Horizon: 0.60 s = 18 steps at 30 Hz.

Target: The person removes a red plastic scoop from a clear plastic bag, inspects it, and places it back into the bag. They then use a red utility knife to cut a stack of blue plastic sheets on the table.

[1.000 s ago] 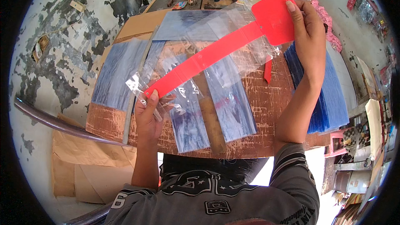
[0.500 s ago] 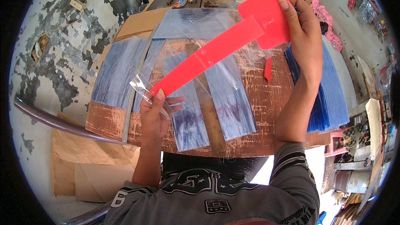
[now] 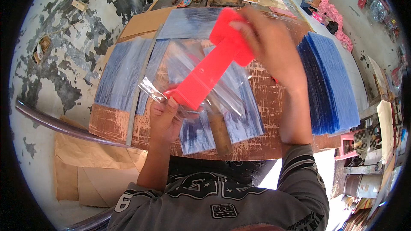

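A flat, bright red strip with a wide rounded-square end (image 3: 209, 75) slants across the middle of the view. Its narrow lower end is bent over where my left hand (image 3: 165, 117) pinches it. The same fingers hold a crumpled clear plastic bag (image 3: 227, 102), which spreads out behind the strip. My right hand (image 3: 269, 38), somewhat blurred, grips the strip's wide upper end. Beneath lie bluish clear plastic sheets (image 3: 198, 134) on a worn brown table (image 3: 274, 111). A small red piece (image 3: 275, 80) peeks out beside my right wrist.
A thick stack of blue sheets (image 3: 336, 85) stands at the table's right. On the left, a metal bar (image 3: 136, 111) lies across more sheets (image 3: 120, 72). Cardboard (image 3: 141, 23) sits at the back left. A cluttered second table (image 3: 214, 0) is beyond. Brown paper (image 3: 92, 154) hangs lower left.
My right hand has moved left and a little down, bringing the wide end nearer my left hand. The strip's lower part, straight before, is now folded over.
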{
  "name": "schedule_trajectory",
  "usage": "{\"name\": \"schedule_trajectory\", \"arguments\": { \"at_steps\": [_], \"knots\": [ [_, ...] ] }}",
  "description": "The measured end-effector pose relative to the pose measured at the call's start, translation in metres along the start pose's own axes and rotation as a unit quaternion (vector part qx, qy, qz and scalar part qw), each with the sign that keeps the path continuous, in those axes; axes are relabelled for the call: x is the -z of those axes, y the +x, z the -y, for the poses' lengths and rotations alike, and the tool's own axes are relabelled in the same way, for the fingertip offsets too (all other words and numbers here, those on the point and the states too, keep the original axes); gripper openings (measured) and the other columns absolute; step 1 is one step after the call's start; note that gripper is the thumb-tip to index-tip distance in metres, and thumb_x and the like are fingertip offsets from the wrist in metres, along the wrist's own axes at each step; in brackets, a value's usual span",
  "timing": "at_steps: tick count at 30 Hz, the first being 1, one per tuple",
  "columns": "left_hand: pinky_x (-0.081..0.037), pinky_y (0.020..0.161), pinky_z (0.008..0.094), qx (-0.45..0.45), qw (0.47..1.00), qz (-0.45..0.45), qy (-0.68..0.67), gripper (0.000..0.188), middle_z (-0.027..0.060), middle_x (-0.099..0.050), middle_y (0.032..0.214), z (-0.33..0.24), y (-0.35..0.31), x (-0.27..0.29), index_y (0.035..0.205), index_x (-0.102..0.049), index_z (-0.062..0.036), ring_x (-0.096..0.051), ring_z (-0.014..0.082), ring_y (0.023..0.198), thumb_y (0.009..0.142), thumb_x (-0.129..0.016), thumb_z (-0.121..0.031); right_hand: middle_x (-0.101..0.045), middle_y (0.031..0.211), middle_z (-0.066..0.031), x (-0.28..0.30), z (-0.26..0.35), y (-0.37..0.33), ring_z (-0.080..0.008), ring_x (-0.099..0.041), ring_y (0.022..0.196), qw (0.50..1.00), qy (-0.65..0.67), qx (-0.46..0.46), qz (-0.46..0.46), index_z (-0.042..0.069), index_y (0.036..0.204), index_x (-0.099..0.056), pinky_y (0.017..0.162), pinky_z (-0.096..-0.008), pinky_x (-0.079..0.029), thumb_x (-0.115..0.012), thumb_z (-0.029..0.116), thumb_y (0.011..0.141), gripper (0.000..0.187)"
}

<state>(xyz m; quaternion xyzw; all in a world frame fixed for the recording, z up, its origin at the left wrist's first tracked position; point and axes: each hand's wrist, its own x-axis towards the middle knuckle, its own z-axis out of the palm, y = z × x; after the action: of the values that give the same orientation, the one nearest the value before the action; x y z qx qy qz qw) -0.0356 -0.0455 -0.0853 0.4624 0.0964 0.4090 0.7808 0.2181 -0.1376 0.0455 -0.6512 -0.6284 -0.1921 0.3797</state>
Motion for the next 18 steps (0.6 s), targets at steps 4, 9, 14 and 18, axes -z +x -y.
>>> {"name": "schedule_trajectory", "arguments": {
  "at_steps": [4, 9, 14, 18],
  "knots": [
    [-0.064, 0.062, 0.0355, 0.009, 1.000, -0.019, 0.006, 0.040, 0.0187, -0.071, 0.105, -0.005, 0.000, -0.019, 0.134, -0.051, 0.0013, -0.074, 0.0252, 0.075, 0.104, -0.058, -0.025, -0.067, 0.076, -0.0215, -0.024, 0.012, -0.007, -0.0427, -0.068, 0.074, 0.988, -0.042, 0.049, 0.144, 0.002, 0.106, -0.057, 0.063, -0.0530, -0.050, -0.060, 0.019, 0.095, 0.020],
    [-0.062, 0.064, 0.0374, 0.005, 0.998, -0.028, 0.054, 0.039, 0.0162, -0.072, 0.096, -0.002, 0.008, -0.022, 0.129, -0.055, -0.0003, -0.071, 0.0215, 0.068, 0.102, -0.061, -0.028, -0.068, 0.076, -0.0197, -0.037, 0.018, -0.012, -0.0427, -0.067, 0.075, 0.980, -0.032, 0.079, 0.177, 0.005, 0.106, -0.056, 0.064, -0.0535, -0.049, -0.066, 0.021, 0.093, 0.023],
    [-0.061, 0.064, 0.0378, 0.007, 0.995, -0.039, 0.090, 0.036, 0.0146, -0.072, 0.091, 0.005, 0.006, -0.018, 0.121, -0.057, -0.0008, -0.071, 0.0213, 0.069, 0.100, -0.064, -0.029, -0.066, 0.074, -0.0199, -0.032, 0.016, -0.011, -0.0429, -0.066, 0.075, 0.979, -0.061, 0.070, 0.182, 0.005, 0.108, -0.056, 0.065, -0.0546, -0.049, -0.065, 0.023, 0.095, 0.024],
    [-0.062, 0.066, 0.0383, -0.002, 0.995, -0.045, 0.084, 0.034, 0.0136, -0.072, 0.091, 0.006, 0.005, -0.015, 0.120, -0.058, 0.0001, -0.071, 0.0214, 0.072, 0.100, -0.065, -0.026, -0.064, 0.075, -0.0221, -0.024, 0.018, -0.006, -0.0446, -0.064, 0.075, 0.981, -0.080, 0.038, 0.171, 0.004, 0.105, -0.056, 0.064, -0.0544, -0.047, -0.063, 0.025, 0.097, 0.024]
  ]
}}
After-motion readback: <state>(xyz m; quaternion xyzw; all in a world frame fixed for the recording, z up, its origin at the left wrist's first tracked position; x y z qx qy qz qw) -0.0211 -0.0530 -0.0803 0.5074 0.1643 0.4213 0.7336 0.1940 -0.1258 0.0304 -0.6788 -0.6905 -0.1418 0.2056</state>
